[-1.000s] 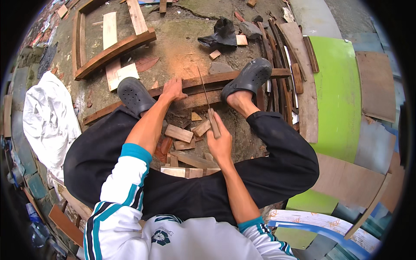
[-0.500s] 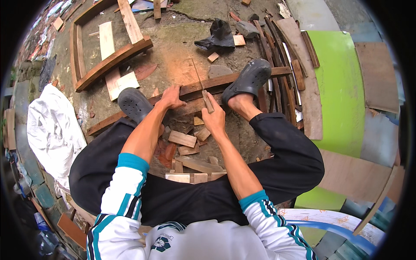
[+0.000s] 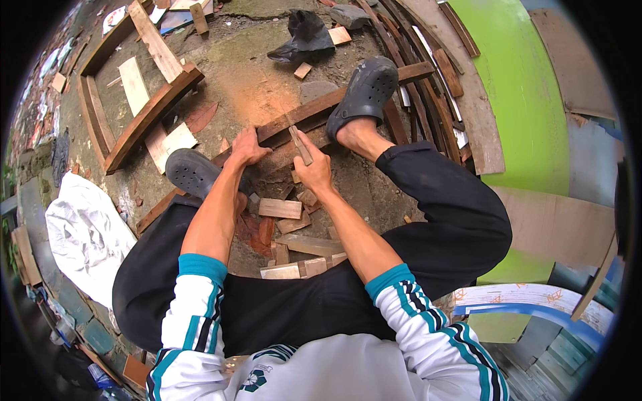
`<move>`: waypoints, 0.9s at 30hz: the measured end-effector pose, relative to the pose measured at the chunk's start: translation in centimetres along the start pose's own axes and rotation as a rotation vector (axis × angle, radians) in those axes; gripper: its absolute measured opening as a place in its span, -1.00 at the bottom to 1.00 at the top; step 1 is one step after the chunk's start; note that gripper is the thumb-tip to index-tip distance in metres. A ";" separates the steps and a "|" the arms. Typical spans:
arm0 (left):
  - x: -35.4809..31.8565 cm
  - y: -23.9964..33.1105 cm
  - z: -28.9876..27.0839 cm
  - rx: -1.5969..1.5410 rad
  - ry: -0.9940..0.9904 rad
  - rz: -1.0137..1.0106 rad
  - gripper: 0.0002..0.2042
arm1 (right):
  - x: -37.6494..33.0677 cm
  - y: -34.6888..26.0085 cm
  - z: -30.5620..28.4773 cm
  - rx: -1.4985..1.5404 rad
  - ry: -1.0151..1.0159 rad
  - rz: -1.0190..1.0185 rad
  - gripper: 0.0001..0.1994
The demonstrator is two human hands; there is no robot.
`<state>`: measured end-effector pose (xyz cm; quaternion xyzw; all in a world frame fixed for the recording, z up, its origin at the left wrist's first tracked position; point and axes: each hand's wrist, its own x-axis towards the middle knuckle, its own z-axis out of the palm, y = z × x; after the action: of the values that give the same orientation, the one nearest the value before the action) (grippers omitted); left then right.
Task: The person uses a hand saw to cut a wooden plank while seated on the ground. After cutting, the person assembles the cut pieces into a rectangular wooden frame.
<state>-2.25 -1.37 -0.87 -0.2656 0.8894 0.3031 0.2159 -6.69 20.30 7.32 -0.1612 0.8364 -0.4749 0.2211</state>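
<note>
Evidently our right hand [image 3: 313,167] is closed around the flat wooden handle of a thin-bladed saw [image 3: 300,146], held at the near edge of the long wooden beam [image 3: 311,109]. Our left hand [image 3: 247,148] lies on that same beam, left of the saw, thumb spread from the fingers; how firmly it grips we cannot tell. The beam is dark brown, narrow and straight-sided, and runs aslant over rough, stained concrete.

Our two rubber clogs, dark and pierced with round holes, cover stretches of it: the left clog [image 3: 190,172] beyond our left hand, the right clog [image 3: 368,87] toward its far right end. On the near side of the beam we see blocky pale offcuts [image 3: 281,208]; past its far side, a patch of orange dust [image 3: 257,93], crumpled black plastic [image 3: 304,37] and a rectangular timber frame [image 3: 154,117]. Long thin strips [image 3: 418,107] crowd the beam's right end, with a smooth lime-green panel [image 3: 528,120] farther out.

Compared with half a second ago, the saw's handle sits closer to the beam and much less blade shows past it, while our left hand has stayed on the wood.
</note>
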 end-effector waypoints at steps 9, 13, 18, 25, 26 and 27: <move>-1.7 -0.3 2.2 0.089 0.047 -0.034 -0.04 | -15.3 -3.2 -7.0 -0.036 -0.049 -0.052 -0.35; -1.6 0.1 2.1 0.072 0.037 -0.075 -0.04 | -6.8 -0.8 -2.7 0.009 -0.022 -0.064 -0.36; -0.4 -0.2 1.1 0.064 -0.005 0.031 -0.04 | 1.9 -0.6 1.1 -0.008 -0.012 0.058 -0.36; -0.8 -1.1 1.7 0.031 0.032 -0.001 -0.07 | -13.2 -3.1 -6.4 -0.019 -0.047 -0.013 -0.34; -1.0 -0.9 2.0 0.049 0.032 -0.004 -0.08 | -13.6 -3.0 -6.9 -0.015 -0.041 -0.017 -0.33; -1.1 -0.9 2.2 0.039 0.045 -0.021 -0.10 | -13.9 -3.0 -7.3 -0.007 -0.039 -0.028 -0.33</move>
<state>-0.39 -0.14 -2.29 -0.2774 0.8969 0.2774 0.2042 1.46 30.77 16.19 -0.1828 0.8313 -0.4717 0.2302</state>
